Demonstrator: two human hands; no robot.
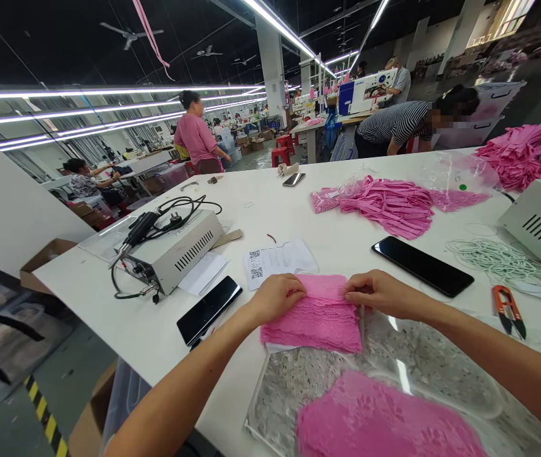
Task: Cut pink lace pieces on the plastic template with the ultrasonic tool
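Observation:
A stack of pink lace pieces (312, 327) lies on the white table in front of me, its layered scalloped edges facing me. My left hand (277, 297) pinches the far left corner of the top lace piece. At the far right corner, my right hand (370, 293) pinches the same piece between thumb and fingers. Nearer to me, a larger pink lace panel (384, 419) lies flat on a clear sheet over a grey speckled board (293, 381). A paper with QR codes (277, 260) is just beyond the stack.
Left are a grey box device (189, 244) with a cabled handpiece and a black phone (209, 311). Right lie another phone (422, 265), orange thread snips (508, 311), pale green elastic bands (501, 260) and pink strips (389, 206). Co-workers are beyond the table, one bending (394, 124).

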